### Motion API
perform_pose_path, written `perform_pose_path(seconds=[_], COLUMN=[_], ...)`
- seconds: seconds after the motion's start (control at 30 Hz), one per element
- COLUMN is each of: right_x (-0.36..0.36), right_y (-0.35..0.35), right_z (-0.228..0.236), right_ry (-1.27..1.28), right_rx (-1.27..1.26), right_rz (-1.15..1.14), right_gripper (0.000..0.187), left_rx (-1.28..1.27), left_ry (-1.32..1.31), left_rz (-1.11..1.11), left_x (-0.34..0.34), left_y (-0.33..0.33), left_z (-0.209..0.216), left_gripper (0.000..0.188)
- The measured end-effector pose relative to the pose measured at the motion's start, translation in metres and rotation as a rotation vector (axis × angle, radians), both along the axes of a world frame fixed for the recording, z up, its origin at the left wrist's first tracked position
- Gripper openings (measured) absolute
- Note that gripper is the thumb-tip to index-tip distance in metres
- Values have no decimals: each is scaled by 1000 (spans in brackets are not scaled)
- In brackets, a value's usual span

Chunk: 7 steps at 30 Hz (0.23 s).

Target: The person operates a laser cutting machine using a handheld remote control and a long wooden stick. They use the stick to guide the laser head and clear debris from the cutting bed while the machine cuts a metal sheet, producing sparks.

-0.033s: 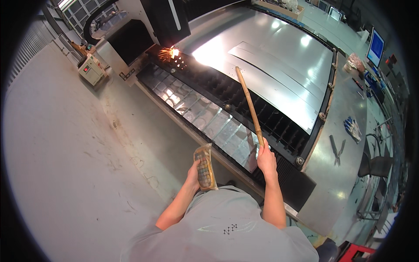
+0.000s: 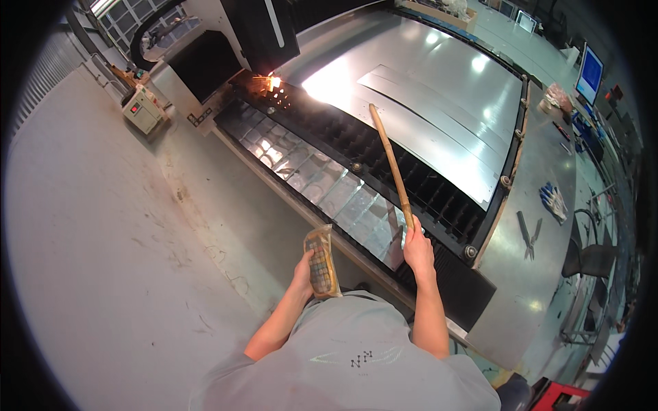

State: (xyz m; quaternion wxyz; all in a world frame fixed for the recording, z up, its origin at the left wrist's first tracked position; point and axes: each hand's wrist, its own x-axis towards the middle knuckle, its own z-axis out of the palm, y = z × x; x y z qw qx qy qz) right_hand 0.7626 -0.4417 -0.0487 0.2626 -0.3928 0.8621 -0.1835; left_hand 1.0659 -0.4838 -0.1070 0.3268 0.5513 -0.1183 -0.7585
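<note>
My left hand is closed around a handheld remote control with rows of buttons, wrapped in a clear, yellowed plastic cover. It is held close to my body, its thumb along the side of the keys. In my right hand is the lower end of a long wooden stick. The stick slants up and away over the slatted bed of a cutting machine, its far tip in front of a large shiny metal sheet. Bright sparks fly at the sheet's left corner, under the machine's dark head.
Dark slats and a metal-lined tray run along the machine's near side. A steel table at the right bears snips and blue-white gloves. Farther off are a monitor and a chair. A beige box stands at the left.
The spray of sparks looks smaller and dimmer than before. Both hands, the remote control and the stick hold the same places.
</note>
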Motion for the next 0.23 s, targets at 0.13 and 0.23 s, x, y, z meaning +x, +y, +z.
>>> perform_pose_path(seconds=[0.13, 0.23], right_x=[-5, -7], right_y=[-8, -7], right_z=[-1, 1], right_ry=[-3, -19], right_rx=[-7, 9], right_rz=[-6, -4], right_gripper=[49, 51], left_rx=[-3, -34], left_ry=[45, 39], left_rz=[11, 15], left_x=[-3, -3], left_y=[-11, -12], left_z=[-6, -7], left_gripper=[34, 36])
